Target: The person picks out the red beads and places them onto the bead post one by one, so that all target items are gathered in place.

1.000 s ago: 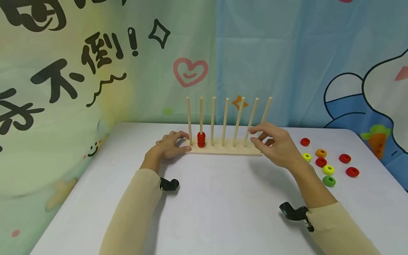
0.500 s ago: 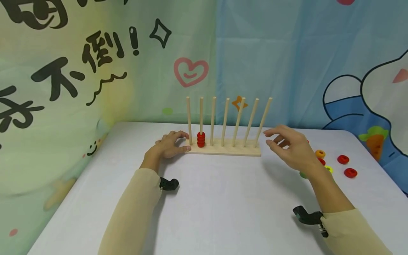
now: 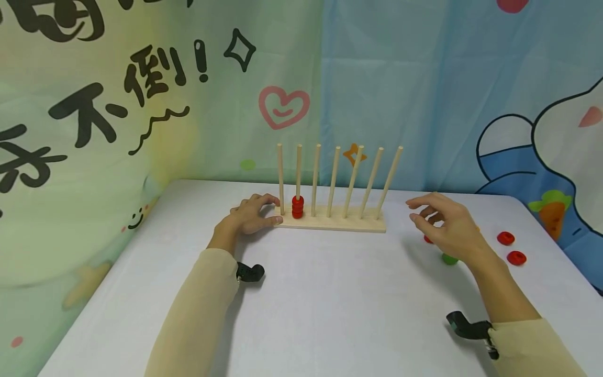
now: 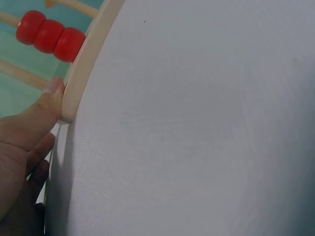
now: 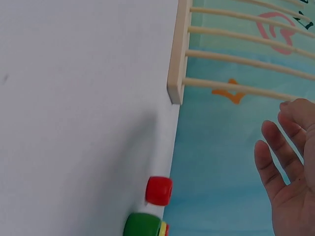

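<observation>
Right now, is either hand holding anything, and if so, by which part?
The left hand grips the pegged wooden base by its left end. The right hand hovers with nothing in it.

Only lettering I can make out is on the cloth backdrop (image 3: pixel 381 78): big brush-style Chinese in black. I can read 不 (image 3: pixel 85 115) and, up and to its right, 倒 (image 3: pixel 149 81), then an exclamation mark (image 3: pixel 200 55). There's also a character at the left edge (image 3: pixel 35 165) and one top left (image 3: pixel 66 15), both cut off, so can't really call those.
</observation>
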A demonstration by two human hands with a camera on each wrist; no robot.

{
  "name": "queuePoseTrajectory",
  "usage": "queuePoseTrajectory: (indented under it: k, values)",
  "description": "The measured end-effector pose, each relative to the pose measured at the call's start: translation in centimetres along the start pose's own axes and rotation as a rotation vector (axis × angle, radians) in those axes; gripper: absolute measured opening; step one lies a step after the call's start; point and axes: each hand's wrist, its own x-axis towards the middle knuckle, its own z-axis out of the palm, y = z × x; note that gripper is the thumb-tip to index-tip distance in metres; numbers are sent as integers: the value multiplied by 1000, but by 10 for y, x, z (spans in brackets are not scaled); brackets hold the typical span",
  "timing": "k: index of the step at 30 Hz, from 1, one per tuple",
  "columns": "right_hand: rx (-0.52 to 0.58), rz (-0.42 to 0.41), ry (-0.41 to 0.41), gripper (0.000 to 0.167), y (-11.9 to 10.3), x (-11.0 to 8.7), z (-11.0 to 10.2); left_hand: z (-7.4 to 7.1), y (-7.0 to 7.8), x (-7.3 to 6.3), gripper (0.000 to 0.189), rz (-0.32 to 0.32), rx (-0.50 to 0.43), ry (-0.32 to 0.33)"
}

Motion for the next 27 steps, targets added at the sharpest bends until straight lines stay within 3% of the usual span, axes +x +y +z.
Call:
queuePoseTrajectory:
  k: [12,20,27]
  values:
    - [-34,105,-71,34,21,-11,-5,0,0,-1,51,-10,-4,-8]
    - [-57,106,-104,35,33,-16,-6,-1,1,-2,50,-8,-15,-9]
    - [-57,170,-131,33,40,-21,-8,-1,1,-1,50,-3,-10,-7]
